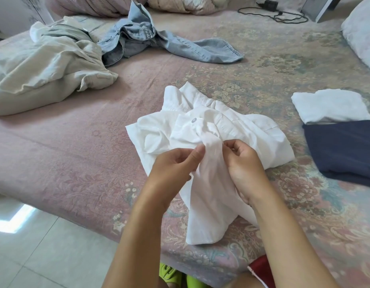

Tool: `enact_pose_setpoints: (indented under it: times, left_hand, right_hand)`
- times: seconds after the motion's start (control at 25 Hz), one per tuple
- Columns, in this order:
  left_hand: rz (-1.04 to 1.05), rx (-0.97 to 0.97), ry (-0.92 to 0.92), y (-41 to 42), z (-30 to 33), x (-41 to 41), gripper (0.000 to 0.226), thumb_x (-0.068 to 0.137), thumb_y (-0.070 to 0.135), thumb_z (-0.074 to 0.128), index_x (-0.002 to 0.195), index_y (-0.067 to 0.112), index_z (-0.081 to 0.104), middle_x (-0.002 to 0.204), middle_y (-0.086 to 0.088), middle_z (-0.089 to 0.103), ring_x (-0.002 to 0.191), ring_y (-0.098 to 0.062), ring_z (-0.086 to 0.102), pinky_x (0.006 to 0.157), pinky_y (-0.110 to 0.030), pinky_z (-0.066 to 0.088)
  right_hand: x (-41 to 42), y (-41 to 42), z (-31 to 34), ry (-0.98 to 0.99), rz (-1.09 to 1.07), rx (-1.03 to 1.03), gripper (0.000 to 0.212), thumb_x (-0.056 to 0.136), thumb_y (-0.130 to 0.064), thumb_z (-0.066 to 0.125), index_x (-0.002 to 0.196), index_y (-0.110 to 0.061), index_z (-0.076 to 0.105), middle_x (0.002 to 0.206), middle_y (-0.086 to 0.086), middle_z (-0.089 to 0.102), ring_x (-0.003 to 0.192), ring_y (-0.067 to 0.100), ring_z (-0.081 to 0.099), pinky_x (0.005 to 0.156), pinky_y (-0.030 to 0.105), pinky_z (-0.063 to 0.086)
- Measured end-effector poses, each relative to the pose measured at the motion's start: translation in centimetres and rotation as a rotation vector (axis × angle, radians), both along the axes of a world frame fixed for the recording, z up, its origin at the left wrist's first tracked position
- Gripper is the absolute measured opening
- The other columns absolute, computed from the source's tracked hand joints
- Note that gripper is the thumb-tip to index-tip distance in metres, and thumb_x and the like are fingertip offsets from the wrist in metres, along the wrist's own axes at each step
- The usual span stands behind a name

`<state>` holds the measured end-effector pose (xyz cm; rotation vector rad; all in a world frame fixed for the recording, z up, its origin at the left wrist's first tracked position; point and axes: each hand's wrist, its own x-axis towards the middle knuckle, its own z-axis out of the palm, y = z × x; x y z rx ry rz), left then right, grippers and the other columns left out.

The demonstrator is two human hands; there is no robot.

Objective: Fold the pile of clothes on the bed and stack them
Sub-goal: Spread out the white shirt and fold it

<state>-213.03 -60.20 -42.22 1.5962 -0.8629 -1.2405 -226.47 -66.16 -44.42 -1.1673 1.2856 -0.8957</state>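
Both forearms are bare, with no sleeves, and the hands (left hand [175, 163], right hand [245, 163]) wear no rings or watch. Below the forearms, at the bed [76, 163] edge: bright yellow-green footwear [169, 275] and a red garment with white piping [261, 271].

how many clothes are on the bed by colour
White: 2, the shirt held by the left hand and right hand, and the folded white top
Navy: 1, the folded navy piece
Beige: 1, the beige garment
Denim blue: 1, the denim garment
Total: 5
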Motion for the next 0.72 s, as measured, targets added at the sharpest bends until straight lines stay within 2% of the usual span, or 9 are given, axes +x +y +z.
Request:
enact_pose_setpoints:
  times: [0.04,0.12,0.2,0.24,0.32,0.4,0.56,0.64,0.72]
  left_hand:
    - [-0.002,-0.019,0.002,-0.1,0.1,-0.2,0.056,0.061,0.06,0.066,0.089,0.013,0.074,0.092,-0.005,0.074,0.092,-0.017,0.069,0.086,-0.036,0.056]
    - [0.019,-0.062,-0.011,-0.2,0.0,-0.5,0.037,0.069,0.047,0.072,0.084,0.013,0.074,0.082,0.0,0.073,0.08,-0.011,0.067,0.082,-0.034,0.054]
    - [0.096,-0.102,-0.006,-0.5,-0.4,-0.5,0.018,0.083,0.025,0.072,0.078,0.008,0.073,0.078,-0.009,0.07,0.075,-0.015,0.062,0.084,-0.042,0.052]
    - [0.144,-0.108,0.017,-0.6,-0.5,-0.4,0.017,0.086,0.02,0.07,0.076,0.007,0.073,0.081,-0.015,0.069,0.076,-0.019,0.06,0.086,-0.046,0.051]
    - [0.226,-0.099,0.097,-0.7,-0.4,0.0,0.016,0.09,0.019,0.065,0.08,0.009,0.072,0.085,-0.017,0.07,0.077,-0.022,0.061,0.083,-0.045,0.052]
    - [0.244,-0.093,0.192,-0.7,-0.1,0.3,0.013,0.091,0.018,0.062,0.083,0.012,0.07,0.081,-0.01,0.07,0.073,-0.019,0.063,0.074,-0.038,0.051]
    - [0.231,-0.11,0.294,-0.6,0.4,0.2,0.013,0.091,0.013,0.059,0.083,0.015,0.069,0.078,-0.005,0.071,0.072,-0.018,0.064,0.073,-0.034,0.051]
    - [0.25,-0.124,0.317,-0.7,0.6,0.2,0.012,0.091,0.018,0.061,0.082,0.016,0.069,0.081,-0.005,0.07,0.075,-0.017,0.064,0.074,-0.034,0.051]
    - [0.296,-0.158,0.298,-0.7,0.5,0.3,0.012,0.09,0.02,0.062,0.081,0.015,0.068,0.081,-0.005,0.068,0.075,-0.016,0.061,0.073,-0.033,0.05]
  right_hand:
    - [0.1,0.0,-0.1,0.004,-0.004,-0.001,0.016,0.094,-0.031,0.057,0.086,-0.017,0.061,0.081,0.001,0.066,0.078,0.016,0.06,0.076,0.037,0.049]
    - [0.3,0.0,-0.2,0.018,-0.005,-0.008,0.015,0.095,-0.031,0.054,0.09,-0.019,0.061,0.087,0.0,0.068,0.083,0.017,0.063,0.081,0.039,0.05]
    - [0.1,0.1,0.0,0.044,-0.01,-0.032,0.016,0.096,-0.033,0.052,0.096,-0.021,0.062,0.091,0.0,0.069,0.086,0.015,0.064,0.082,0.036,0.05]
    - [0.0,0.2,0.2,0.056,-0.016,-0.047,0.018,0.097,-0.033,0.051,0.098,-0.019,0.063,0.089,-0.001,0.068,0.083,0.012,0.062,0.079,0.031,0.049]
    - [-0.7,0.6,0.9,0.04,0.013,-0.059,0.023,0.094,-0.034,0.054,0.097,-0.015,0.065,0.08,-0.003,0.066,0.071,0.006,0.06,0.068,0.024,0.048]
    - [-1.2,1.2,1.5,-0.037,0.134,-0.018,0.021,0.088,-0.033,0.062,0.096,-0.014,0.068,0.073,-0.005,0.067,0.066,0.004,0.06,0.062,0.02,0.048]
    - [-0.9,2.0,2.0,-0.094,0.342,0.053,0.023,0.072,-0.018,0.076,0.094,-0.016,0.068,0.083,0.004,0.072,0.077,0.008,0.066,0.071,0.019,0.053]
    - [-0.6,2.1,1.9,-0.047,0.297,0.034,0.016,0.074,-0.012,0.077,0.088,-0.014,0.069,0.087,0.006,0.073,0.082,0.012,0.068,0.078,0.025,0.055]
    - [-0.6,2.0,1.6,0.041,0.181,-0.031,0.007,0.078,-0.017,0.076,0.082,-0.015,0.07,0.084,0.004,0.074,0.083,0.017,0.07,0.08,0.031,0.055]
